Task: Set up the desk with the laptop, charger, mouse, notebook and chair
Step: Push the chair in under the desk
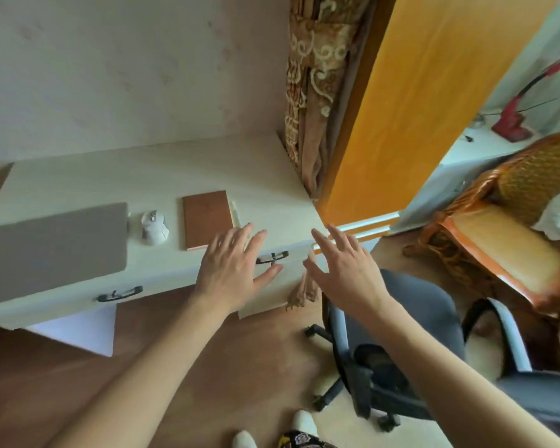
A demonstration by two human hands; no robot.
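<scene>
Both arms reached forward over the brown wooden floor. The left hand was spread, fingers apart and palm down, empty, in front of the right end of the pale cream desk. The right hand was likewise spread and empty, held above the grey swivel office chair, which stood off to the right of the desk, apart from it.

On the desktop lay a closed grey flat laptop at the left. Just to its right sat a white computer mouse, close to the laptop's edge but apparently not touching it. Further right lay a closed reddish-brown rectangular notebook, flat, with a thin pale object along its right side, too blurred to identify. The left hand's fingertips hovered near the notebook's lower right corner.

Two dark curved drawer handles showed on the desk front: one below the laptop, another between the two hands. A patterned brown and cream curtain hung behind the desk's right corner, beside an orange-yellow wooden panel. A woven rattan armchair stood at the far right.
</scene>
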